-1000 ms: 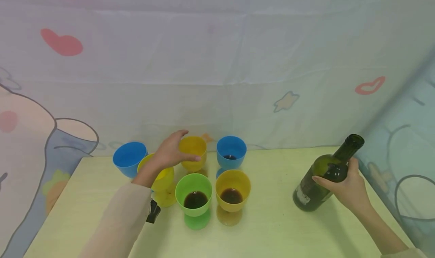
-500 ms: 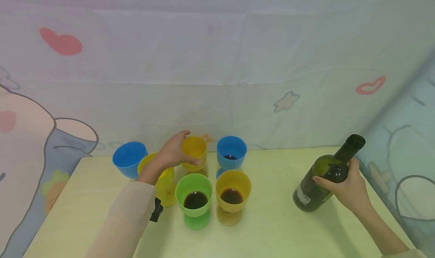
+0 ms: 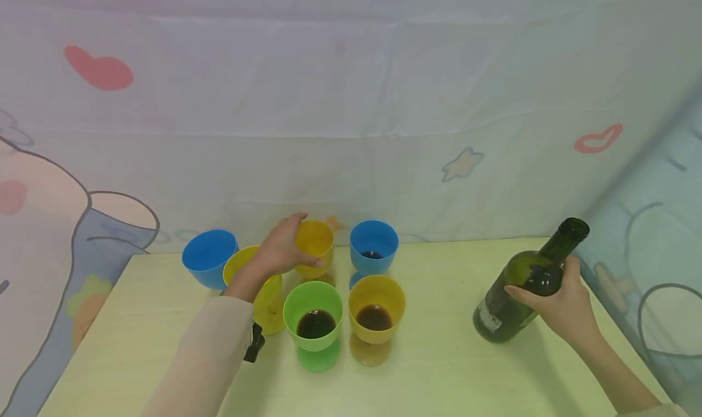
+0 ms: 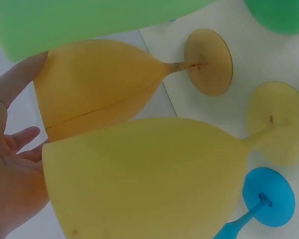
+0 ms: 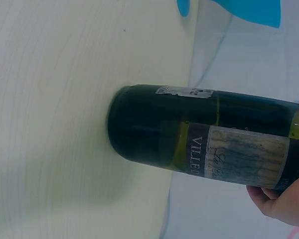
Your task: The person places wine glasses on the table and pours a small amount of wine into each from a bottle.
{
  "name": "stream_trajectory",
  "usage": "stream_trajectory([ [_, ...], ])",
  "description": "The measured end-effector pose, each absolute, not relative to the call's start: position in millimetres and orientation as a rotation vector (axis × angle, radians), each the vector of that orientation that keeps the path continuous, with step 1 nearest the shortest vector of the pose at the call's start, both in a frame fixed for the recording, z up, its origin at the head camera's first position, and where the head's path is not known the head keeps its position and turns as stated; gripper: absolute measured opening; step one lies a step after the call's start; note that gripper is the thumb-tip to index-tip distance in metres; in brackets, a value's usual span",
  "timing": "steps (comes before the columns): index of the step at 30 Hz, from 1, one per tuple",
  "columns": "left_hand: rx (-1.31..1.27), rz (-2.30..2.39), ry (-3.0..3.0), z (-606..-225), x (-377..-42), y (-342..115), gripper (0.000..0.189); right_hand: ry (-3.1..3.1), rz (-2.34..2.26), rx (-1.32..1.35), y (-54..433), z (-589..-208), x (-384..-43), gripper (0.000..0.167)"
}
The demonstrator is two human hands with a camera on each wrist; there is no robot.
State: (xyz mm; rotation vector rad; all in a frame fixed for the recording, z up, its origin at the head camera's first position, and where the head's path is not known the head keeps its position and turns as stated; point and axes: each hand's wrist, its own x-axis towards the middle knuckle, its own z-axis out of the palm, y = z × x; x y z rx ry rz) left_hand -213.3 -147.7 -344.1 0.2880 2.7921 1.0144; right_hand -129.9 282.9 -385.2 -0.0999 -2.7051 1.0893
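Observation:
In the head view my left hand [image 3: 278, 249] reaches over a yellow goblet [image 3: 269, 310] to an orange-yellow goblet [image 3: 316, 240] in the back row. Its thumb and fingers curve round that goblet's bowl near the rim. The left wrist view shows the thumb [image 4: 21, 77] at the rim of this orange goblet [image 4: 97, 87], whose foot is near the table. On the right, my right hand [image 3: 570, 307] grips a dark green wine bottle [image 3: 507, 301] round its upper body. The bottle is uncorked, and its label [image 5: 246, 157] faces the right wrist camera.
Dark liquid shows in a green goblet [image 3: 312, 292], a front orange goblet [image 3: 378, 289] and a blue goblet [image 3: 375, 237] at the back. Another blue goblet [image 3: 208, 258] stands far left. A printed cloth [image 3: 351, 100] hangs behind the pale table [image 3: 439, 368].
My left wrist and sleeve have shifted slightly right, and the hand has settled a little lower round the orange goblet. The right hand and bottle have hardly moved.

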Motion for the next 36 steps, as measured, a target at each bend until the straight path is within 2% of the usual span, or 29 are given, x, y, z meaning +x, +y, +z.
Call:
stream_trajectory([
  [8,0.323,1.118,2.826,-337,-211,-151,0.090,-2.716,1.113,-0.107,283,-385,-130,0.086],
  [22,0.399,1.304,2.858,-301,-200,-159,0.092,-2.706,1.090,-0.098,283,-386,-132,0.085],
  [36,0.370,1.498,2.812,-280,-182,-165,0.096,-2.720,1.093,-0.123,281,-385,-132,0.086],
])
